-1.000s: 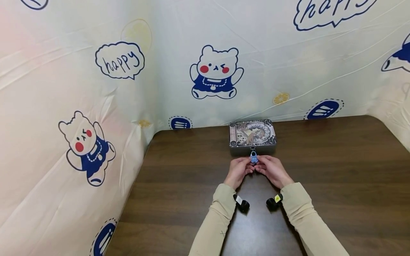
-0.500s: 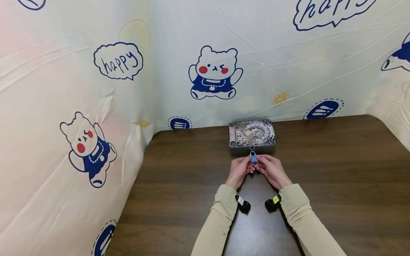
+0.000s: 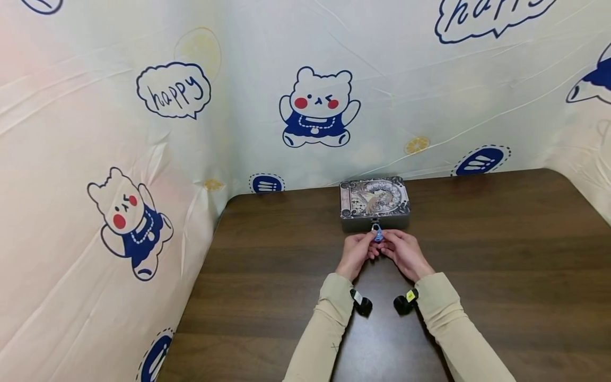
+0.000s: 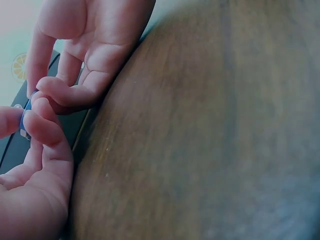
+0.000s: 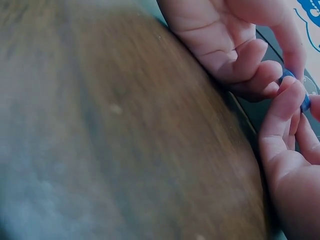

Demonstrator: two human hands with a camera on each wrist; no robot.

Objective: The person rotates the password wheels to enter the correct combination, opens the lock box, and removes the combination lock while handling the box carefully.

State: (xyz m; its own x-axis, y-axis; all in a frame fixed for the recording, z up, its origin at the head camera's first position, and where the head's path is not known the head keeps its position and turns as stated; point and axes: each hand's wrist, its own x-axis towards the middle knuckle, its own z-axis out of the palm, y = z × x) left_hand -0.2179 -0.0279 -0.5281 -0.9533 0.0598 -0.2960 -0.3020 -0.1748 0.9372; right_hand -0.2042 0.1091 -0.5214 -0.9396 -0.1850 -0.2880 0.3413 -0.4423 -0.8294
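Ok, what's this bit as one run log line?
left hand: pinches blue padlock; right hand: pinches padlock; padlock: at front of box; box: closed, on table

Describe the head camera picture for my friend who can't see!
A person's left hand and right hand hold a small blue padlock at the front of a patterned box on a brown table. Behind is pale cloth with cartoon bears.

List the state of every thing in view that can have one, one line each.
Dark rectangular box with a picture-printed top: closed, lying flat.
Small blue padlock: held at the box's front; locked or not, too small to tell.
Bare left hand: pinching the padlock.
Bare right hand: pinching the padlock.
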